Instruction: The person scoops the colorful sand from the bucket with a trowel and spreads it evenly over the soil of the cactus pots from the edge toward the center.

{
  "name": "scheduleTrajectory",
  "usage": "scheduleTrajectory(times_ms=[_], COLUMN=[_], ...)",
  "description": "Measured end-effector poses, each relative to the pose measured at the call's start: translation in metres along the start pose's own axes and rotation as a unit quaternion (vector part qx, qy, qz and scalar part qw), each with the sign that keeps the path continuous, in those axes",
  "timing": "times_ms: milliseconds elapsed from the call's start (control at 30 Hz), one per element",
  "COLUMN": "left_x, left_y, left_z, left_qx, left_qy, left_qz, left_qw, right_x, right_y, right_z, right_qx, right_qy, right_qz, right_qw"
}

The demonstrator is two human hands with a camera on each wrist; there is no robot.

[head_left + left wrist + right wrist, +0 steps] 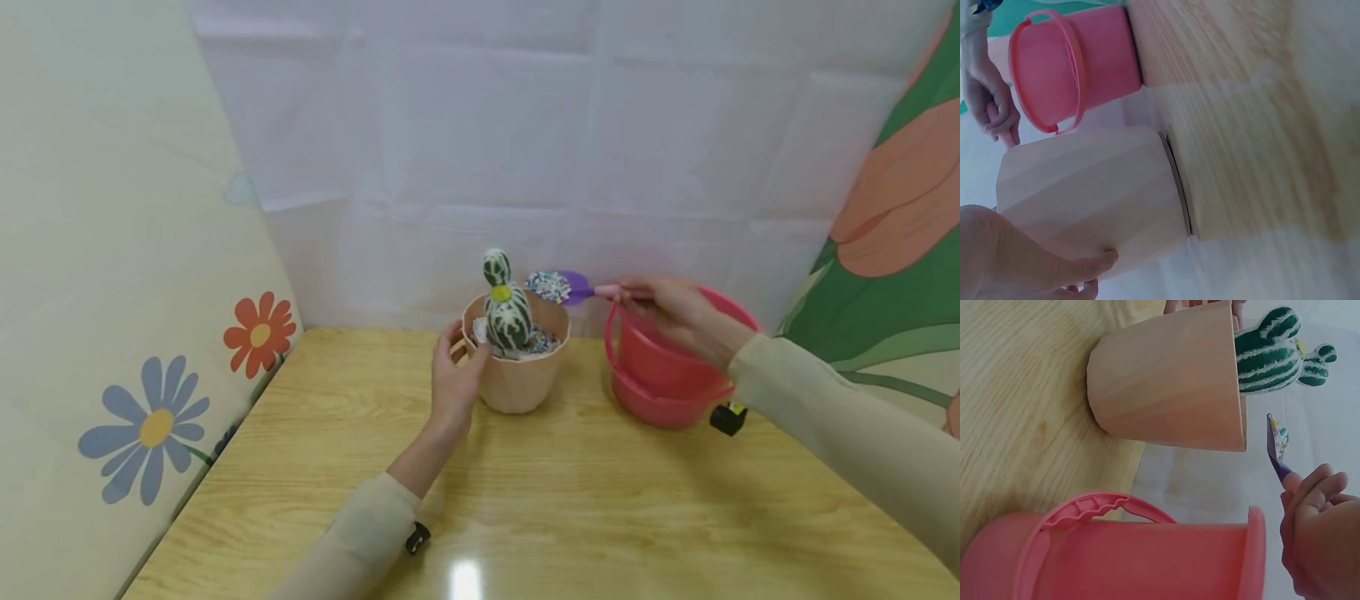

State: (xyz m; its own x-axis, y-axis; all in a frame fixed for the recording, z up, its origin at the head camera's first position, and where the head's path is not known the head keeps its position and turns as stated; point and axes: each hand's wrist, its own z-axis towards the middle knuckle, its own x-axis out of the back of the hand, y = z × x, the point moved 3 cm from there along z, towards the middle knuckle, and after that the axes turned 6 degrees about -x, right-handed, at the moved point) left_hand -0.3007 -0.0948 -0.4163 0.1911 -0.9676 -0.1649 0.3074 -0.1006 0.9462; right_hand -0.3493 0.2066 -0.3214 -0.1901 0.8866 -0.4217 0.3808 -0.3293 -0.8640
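A peach flower pot [517,387] stands upright on the table, holding a green-and-white striped toy cactus [508,321] with a yellow flower, and multicoloured pebbles around its base. My left hand [457,379] grips the pot's left side, thumb and fingers spread around it near the rim. In my right hand [663,304] is the pink handle of a small purple shovel [577,287], heaped with the same kind of pebbles. The blade is level, just above the pot's right rim, beside the cactus. In the right wrist view the shovel [1277,465] is seen edge-on, apart from the pot [1166,381].
A pink bucket [652,367] stands right of the pot, under my right forearm, its handle hanging down in front. Behind the wooden table [585,500] hangs a white sheet [480,150]. A wall with painted flowers [153,429] borders the left side.
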Motion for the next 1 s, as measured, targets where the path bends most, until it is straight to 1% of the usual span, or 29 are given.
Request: scheduleTrajectory(times_ms=[167, 267, 433, 700, 1000], left_x=[0.001, 0.001, 0.002, 0.003, 0.001], left_y=[0.000, -0.001, -0.001, 0.000, -0.001], left_z=[0.000, 0.000, 0.000, 0.000, 0.000], left_qx=[0.004, 0.004, -0.001, -0.004, -0.002], left_qy=[-0.002, -0.004, -0.004, -0.005, -0.008], left_qz=[0.002, 0.001, 0.004, 0.008, 0.007], left_qw=[1.0000, 1.0000, 1.0000, 0.9999, 0.9999], right_x=[-0.007, -0.009, -0.012, -0.014, -0.016], right_y=[0.000, 0.000, 0.001, 0.002, 0.004], right_z=[0.011, 0.015, 0.021, 0.032, 0.035], right_qx=[0.010, 0.017, 0.016, 0.024, 0.031], right_qy=[0.018, 0.020, 0.012, 0.002, 0.004], right_qz=[0.004, 0.013, 0.021, 0.002, -0.022], right_qw=[1.000, 1.000, 1.000, 1.000, 0.999])
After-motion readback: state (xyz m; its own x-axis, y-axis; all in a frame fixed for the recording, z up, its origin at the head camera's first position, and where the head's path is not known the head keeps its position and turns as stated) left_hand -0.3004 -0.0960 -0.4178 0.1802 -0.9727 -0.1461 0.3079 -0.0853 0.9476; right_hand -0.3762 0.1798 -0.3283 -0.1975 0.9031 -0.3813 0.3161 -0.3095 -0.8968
